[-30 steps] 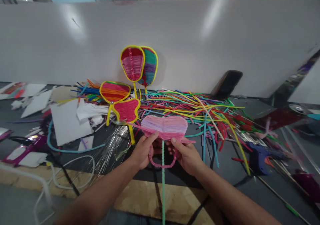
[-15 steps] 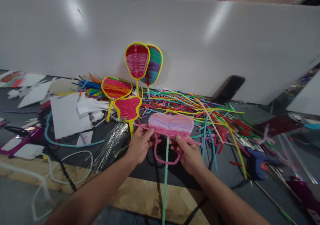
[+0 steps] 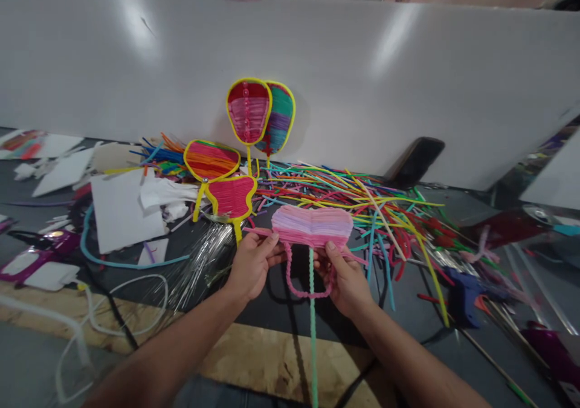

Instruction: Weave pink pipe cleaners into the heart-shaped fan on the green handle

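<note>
Your left hand (image 3: 250,264) is closed narrowly, thumb over fingers, on the lower left corner of the pink panel (image 3: 312,223). Your right hand (image 3: 351,278) pinches the lower edge right of centre, thumb on top; its fingers beneath are poorly seen, and probably also touch the loop (image 3: 299,294). The panel lies between your hands, raised in front of you, its striped face towards you. The loop hangs below it, and the green stem (image 3: 313,335) drops from its middle, crossing the loop's base.

Handling, as judged: light, soft and fuzzy, not slippery; the rows may spread or bend if squeezed. Best held by the firm lower edge, on either side of the stem, rather than by the loop or the loose strand ends.

Beyond your left hand: the butterfly fan (image 3: 233,196) lies just ahead, with silver wires (image 3: 208,257) beside the hand and white card (image 3: 129,214) further left. Beyond your right hand: the loose stems (image 3: 317,181) spread ahead, the glue gun (image 3: 464,296) lies to the right, and the phone (image 3: 417,160) leans against the board (image 3: 335,63).

Compared with the earlier frame: the panel has shifted slightly right, and the green stem's lower end has swung right, now hanging nearly straight. Your left hand has hardly moved.
</note>
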### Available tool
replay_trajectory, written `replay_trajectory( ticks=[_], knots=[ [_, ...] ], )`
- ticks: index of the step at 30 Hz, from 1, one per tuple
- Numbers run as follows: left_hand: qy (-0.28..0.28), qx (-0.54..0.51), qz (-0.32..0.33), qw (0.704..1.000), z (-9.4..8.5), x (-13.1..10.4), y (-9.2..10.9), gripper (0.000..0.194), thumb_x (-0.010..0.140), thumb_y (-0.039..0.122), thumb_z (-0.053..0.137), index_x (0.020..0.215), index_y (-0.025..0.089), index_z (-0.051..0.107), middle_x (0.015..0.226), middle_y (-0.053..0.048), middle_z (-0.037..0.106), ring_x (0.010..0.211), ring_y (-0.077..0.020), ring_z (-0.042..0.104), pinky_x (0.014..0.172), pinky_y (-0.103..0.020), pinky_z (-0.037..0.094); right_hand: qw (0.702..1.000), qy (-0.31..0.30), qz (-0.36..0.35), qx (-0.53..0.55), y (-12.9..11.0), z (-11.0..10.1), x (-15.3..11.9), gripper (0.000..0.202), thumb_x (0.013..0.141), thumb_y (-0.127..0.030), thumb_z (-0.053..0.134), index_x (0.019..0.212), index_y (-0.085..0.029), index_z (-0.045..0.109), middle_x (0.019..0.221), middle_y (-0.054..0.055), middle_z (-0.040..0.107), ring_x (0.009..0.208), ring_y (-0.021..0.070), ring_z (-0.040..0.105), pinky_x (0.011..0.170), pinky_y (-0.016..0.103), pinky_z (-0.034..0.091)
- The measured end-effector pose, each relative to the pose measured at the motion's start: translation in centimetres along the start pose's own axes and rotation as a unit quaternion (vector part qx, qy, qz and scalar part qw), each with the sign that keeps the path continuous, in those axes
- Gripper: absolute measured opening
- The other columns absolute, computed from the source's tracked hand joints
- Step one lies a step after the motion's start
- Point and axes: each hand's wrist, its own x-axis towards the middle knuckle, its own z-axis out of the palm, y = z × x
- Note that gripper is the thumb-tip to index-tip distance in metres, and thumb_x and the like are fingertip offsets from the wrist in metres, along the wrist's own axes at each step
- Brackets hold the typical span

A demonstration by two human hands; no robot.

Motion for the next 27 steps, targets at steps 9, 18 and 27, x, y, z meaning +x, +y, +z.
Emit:
replay_trajectory(
  ticks=[9,18,27],
  knots=[
    [0.033,0.018,0.067,0.997,0.05,-0.11,0.12,0.034,0.063,0.028,0.076,0.078,0.016,0.047,0.069,0.001,0.065,0.064,-0.0146,0.065,0.064,-0.030,0.053,1.000,0.000,-0.018,0.000,0.25,0.08,-0.06,0.026,0.064,-0.040,0.075,0.075,-0.018,0.068,0.068,0.000,0.070,0.062,0.0122,0.064,0.058,0.022,0.054],
    [-0.028,0.017,-0.021,0.999,0.10,-0.20,0.12,0.035,0.068,0.026,0.072,0.077,0.019,0.038,0.074,0.000,0.066,0.073,-0.0191,0.069,0.069,-0.032,0.053,0.999,-0.027,-0.001,0.047,-0.05,-0.47,0.49,0.023,0.068,-0.038,0.073,0.077,-0.017,0.070,0.070,0.001,0.070,0.059,0.0089,0.062,0.056,0.017,0.053],
    [-0.022,0.010,-0.013,1.000,-0.01,-0.08,0.30,0.035,0.069,0.028,0.071,0.079,0.020,0.040,0.074,-0.001,0.067,0.070,-0.0163,0.068,0.064,-0.026,0.052,0.998,-0.028,0.030,0.041,0.08,-0.70,0.53,0.028,0.068,-0.040,0.073,0.078,-0.015,0.071,0.072,0.003,0.071,0.062,0.0087,0.063,0.059,0.016,0.053]
  ],
)
